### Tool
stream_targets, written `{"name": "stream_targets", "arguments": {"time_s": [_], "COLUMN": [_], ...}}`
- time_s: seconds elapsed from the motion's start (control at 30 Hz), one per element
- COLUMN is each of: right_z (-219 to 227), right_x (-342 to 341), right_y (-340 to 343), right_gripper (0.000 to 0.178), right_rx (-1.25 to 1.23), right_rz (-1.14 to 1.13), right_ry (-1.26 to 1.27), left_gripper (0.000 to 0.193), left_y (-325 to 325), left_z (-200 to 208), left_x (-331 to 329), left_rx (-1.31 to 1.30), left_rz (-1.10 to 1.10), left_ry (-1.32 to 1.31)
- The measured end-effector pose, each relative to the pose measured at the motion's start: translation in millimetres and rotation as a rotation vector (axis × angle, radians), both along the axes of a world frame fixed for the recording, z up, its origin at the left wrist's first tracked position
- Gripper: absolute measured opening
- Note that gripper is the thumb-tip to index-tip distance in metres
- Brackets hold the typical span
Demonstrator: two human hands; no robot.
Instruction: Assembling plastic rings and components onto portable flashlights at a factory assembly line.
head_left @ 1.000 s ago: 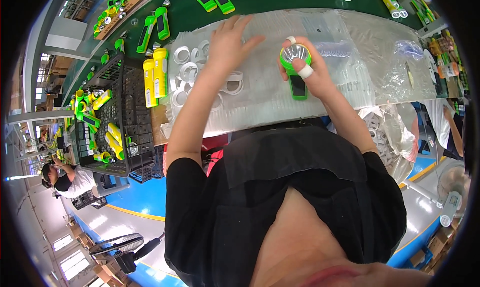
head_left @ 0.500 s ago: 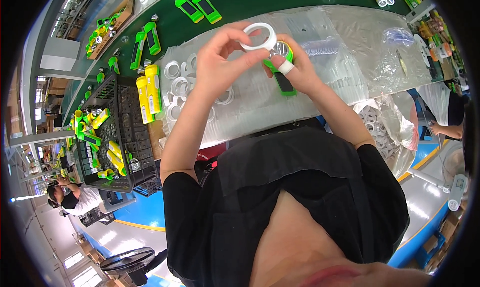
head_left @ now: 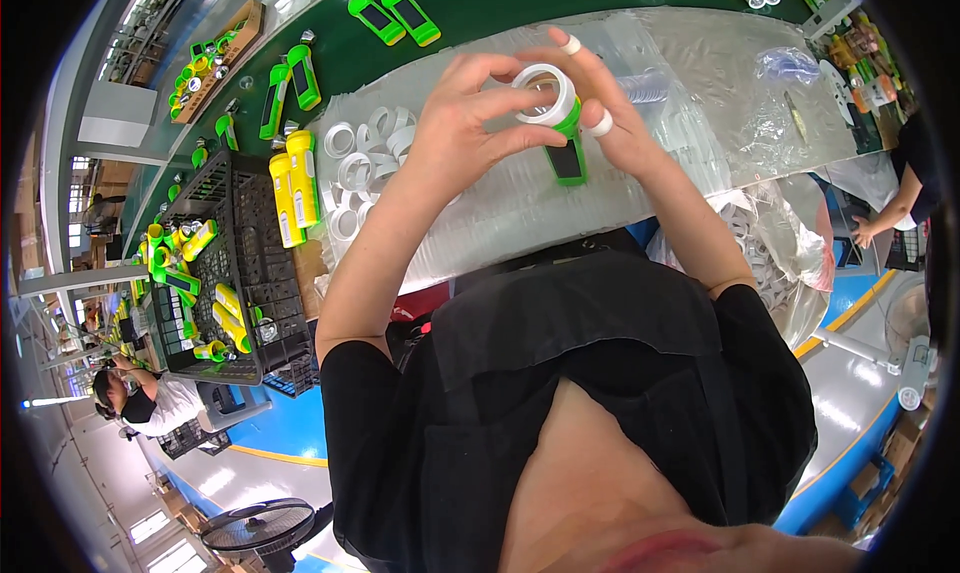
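Note:
Between the fingers and thumb of my left hand (head_left: 468, 118) is a white plastic ring (head_left: 568, 91), with a finger lying across its opening. The ring sits at the head of a green flashlight (head_left: 567, 161) with a dark panel on its body; how far it is seated cannot be told. Beside the flashlight head, my right hand (head_left: 622, 123) has its index finger raised and its thumb apart. White finger covers are on that index finger and thumb. Some right fingers are hidden behind the ring. Loose white rings (head_left: 403, 141) lie left of my left wrist.
Clear plastic sheeting (head_left: 480, 218) covers the bench. Two yellow-green flashlights (head_left: 303, 173) lie beside a black crate (head_left: 262, 243) holding more. Several green flashlights (head_left: 305, 78) rest on the green surface. A stack of clear discs (head_left: 648, 88) lies beyond my right hand. A co-worker's hand (head_left: 868, 231) shows at right.
The ring has come down and right onto the flashlight head, moved by my left hand. My right hand has opened from its hold around the flashlight, its index finger now raised.

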State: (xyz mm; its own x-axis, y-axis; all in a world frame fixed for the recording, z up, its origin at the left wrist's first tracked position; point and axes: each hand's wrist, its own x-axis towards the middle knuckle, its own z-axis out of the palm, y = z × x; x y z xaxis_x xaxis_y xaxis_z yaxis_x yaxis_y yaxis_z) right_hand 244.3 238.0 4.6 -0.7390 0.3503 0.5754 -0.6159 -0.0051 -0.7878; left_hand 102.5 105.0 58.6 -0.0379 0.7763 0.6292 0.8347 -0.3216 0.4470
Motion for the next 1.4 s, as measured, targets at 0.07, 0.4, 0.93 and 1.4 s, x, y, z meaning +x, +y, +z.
{"name": "stream_targets", "arguments": {"time_s": [0.07,0.4,0.93,1.4], "right_z": [11,107,100,102], "right_x": [11,23,20,28], "right_y": [27,57,40,49], "right_gripper": [0.048,0.035,0.053,0.049], "right_rx": [0.598,1.195,1.297,1.115], "right_rz": [-0.258,0.015,-0.415,-0.258], "right_ry": [-0.085,-0.49,-1.098,-0.441], "left_gripper": [0.04,0.041,0.037,0.036], "left_y": [1,25,42,36], "left_z": [-5,-18,-26,-28], "left_x": [0,34,37,39], "left_rx": [-0.024,-0.114,-0.064,-0.011], "left_rz": [-0.033,-0.032,-0.008,-0.023], "left_ry": [-0.013,-0.233,-0.155,-0.204]}}
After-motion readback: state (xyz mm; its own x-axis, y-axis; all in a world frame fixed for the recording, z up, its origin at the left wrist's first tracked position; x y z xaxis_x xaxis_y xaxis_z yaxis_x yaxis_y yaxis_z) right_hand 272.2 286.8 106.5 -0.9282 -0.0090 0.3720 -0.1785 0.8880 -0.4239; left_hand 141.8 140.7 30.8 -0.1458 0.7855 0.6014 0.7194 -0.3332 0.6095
